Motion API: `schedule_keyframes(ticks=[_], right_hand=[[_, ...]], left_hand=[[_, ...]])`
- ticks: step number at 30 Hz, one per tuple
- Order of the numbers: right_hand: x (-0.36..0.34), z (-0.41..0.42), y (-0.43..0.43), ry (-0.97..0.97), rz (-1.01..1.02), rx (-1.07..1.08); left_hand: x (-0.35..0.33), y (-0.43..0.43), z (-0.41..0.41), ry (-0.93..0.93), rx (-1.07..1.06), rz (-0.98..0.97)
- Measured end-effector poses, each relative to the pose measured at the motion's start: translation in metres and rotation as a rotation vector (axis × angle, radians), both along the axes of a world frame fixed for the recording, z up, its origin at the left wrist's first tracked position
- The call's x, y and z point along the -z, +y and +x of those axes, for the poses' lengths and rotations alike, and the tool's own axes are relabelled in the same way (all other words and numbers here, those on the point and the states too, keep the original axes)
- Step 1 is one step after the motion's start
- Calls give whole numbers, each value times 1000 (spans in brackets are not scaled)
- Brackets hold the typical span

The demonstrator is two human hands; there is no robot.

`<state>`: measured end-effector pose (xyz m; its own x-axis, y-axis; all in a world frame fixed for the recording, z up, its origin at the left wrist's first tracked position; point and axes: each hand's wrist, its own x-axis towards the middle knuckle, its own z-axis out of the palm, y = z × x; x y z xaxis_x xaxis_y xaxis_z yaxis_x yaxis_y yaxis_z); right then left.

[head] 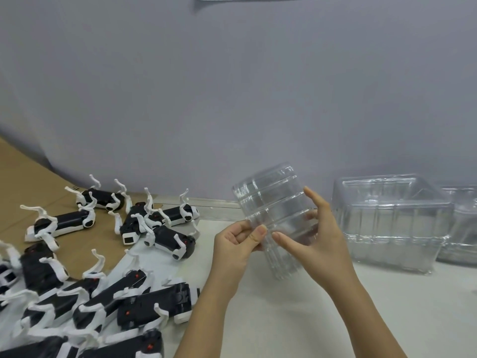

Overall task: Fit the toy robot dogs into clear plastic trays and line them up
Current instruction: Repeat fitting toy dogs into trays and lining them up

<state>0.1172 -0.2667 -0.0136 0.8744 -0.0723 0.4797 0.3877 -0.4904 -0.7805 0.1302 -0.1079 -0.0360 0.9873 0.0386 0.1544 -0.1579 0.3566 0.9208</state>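
One clear tray stack (271,197) between left grip (237,241) and right grip (320,236)

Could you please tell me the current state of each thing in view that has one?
Held clear plastic trays: nested, empty, tilted, lifted off the table.
Left hand: pinches the held trays' near edge.
Right hand: grips the held trays' right side.
Toy robot dogs: loose, lying on backs or sides, none in a tray.
Tray stack: resting on the table, empty.
Far-right tray stack: on the table, partly out of frame.
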Motion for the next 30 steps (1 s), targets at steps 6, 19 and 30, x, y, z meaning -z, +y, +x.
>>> schedule_keyframes(ticks=[6, 19, 30], right_hand=[[0, 1, 1, -15, -9, -6], [6, 13, -8, -48, 135, -117], [-2, 14, -20, -57, 252, -87]], left_hand=[[0, -1, -1, 10, -27, -5], [-2, -2, -2, 16, -95, 17], [0, -1, -1, 19, -106, 25]])
